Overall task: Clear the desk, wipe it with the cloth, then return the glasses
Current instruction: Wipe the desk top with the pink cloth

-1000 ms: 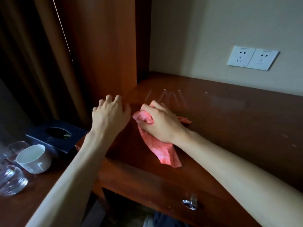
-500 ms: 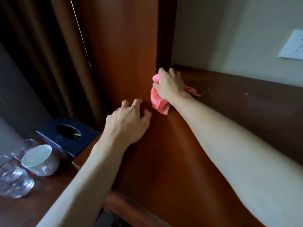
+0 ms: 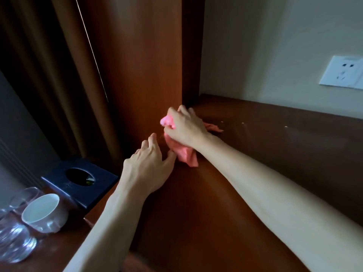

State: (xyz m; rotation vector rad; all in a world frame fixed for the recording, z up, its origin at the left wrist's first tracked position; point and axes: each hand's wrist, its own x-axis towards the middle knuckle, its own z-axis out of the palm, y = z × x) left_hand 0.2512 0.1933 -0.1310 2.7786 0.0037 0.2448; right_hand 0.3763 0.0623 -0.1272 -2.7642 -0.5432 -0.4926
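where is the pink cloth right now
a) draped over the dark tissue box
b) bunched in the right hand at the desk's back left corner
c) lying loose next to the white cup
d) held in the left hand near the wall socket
b: the right hand grips the pink cloth on the desk, in the far corner against the wooden panel, while the left hand rests flat nearby without it.

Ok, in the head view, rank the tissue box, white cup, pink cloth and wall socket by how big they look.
1. Tissue box, largest.
2. White cup and wall socket look alike; the socket is cut off at the edge.
3. Pink cloth, mostly hidden under the right hand.
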